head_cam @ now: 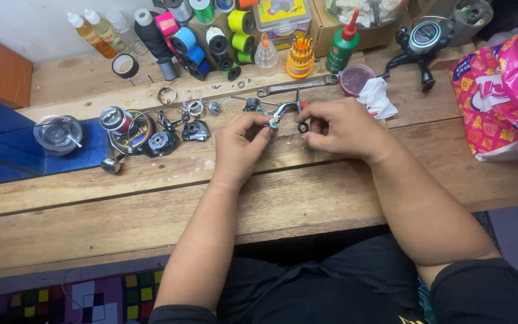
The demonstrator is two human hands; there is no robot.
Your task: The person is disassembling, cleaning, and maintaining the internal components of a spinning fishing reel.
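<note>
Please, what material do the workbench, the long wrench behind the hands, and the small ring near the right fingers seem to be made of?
The workbench looks like bare, unvarnished wood: visible grain, plank seams and worn stains. The wrench appears to be polished steel, grey with bright reflections. The small ring by the right hand is dark and dull, perhaps rubber or blackened metal; it is too small to tell.

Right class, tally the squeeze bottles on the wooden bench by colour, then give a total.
Amber squeeze bottles: 2
Clear squeeze bottle with white cap: 1
Green squeeze bottle with red nozzle: 1
Small clear dropper bottle with orange tip: 1
Total: 5
</note>
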